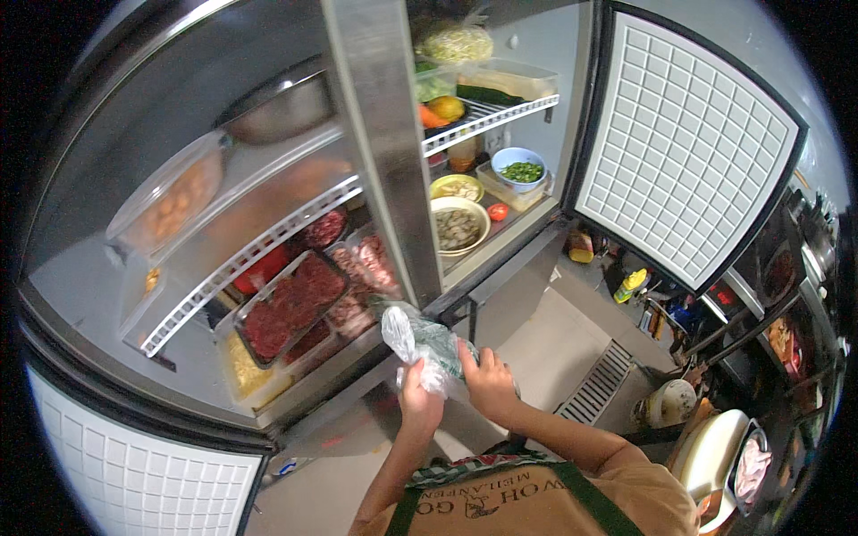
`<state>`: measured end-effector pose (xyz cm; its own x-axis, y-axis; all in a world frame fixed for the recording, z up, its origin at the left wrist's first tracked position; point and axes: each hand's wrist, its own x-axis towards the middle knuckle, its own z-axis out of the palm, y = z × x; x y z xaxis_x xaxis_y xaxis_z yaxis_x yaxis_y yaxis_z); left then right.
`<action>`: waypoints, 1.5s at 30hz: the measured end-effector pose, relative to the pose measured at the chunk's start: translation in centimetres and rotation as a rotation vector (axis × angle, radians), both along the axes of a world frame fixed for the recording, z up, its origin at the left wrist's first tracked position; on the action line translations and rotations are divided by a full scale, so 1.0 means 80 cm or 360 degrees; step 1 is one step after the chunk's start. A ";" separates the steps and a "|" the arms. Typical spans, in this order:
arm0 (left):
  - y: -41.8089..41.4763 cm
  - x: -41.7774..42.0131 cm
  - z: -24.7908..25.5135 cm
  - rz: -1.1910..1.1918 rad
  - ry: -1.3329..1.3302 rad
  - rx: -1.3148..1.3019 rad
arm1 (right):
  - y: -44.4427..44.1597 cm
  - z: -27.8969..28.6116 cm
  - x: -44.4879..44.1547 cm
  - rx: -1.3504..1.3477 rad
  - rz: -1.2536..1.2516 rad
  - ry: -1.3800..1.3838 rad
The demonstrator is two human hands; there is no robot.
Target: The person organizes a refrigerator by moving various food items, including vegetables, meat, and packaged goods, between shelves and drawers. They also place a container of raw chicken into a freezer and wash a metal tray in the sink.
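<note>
My left hand [420,398] grips the bunched clear plastic of a bag [429,342] with something dark green inside. On the bag's right side lies my right hand [493,385], its fingers closed around that side. Both hands are in front of an open refrigerator, near its lower sill. Just beyond them, in the left compartment, stand a tray of dark red meat [295,305] and bags of pinkish meat [352,311]. The bag's exact contents are blurred by the plastic.
A steel post [385,147] divides the refrigerator. Its right door [684,147] and left door [141,462] stand open. A bowl of shrimp-like food [459,226] and a blue bowl of chopped greens [518,169] stand at right. A floor drain grate [595,382] lies below.
</note>
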<state>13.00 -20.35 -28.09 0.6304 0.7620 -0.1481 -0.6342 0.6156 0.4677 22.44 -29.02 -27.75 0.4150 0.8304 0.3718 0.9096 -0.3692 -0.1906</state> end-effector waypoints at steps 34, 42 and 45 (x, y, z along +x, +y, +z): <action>-0.098 0.296 -0.057 0.0160 0.0762 0.0078 | -0.126 -0.053 0.265 -0.0364 0.0483 0.1811; -0.087 0.187 0.004 0.0751 0.1060 0.0176 | -0.077 0.008 0.182 -0.0759 0.0538 0.0793; -0.049 0.114 -0.044 0.0586 0.0574 -0.0056 | -0.052 -0.002 0.163 -0.0376 0.1262 0.1350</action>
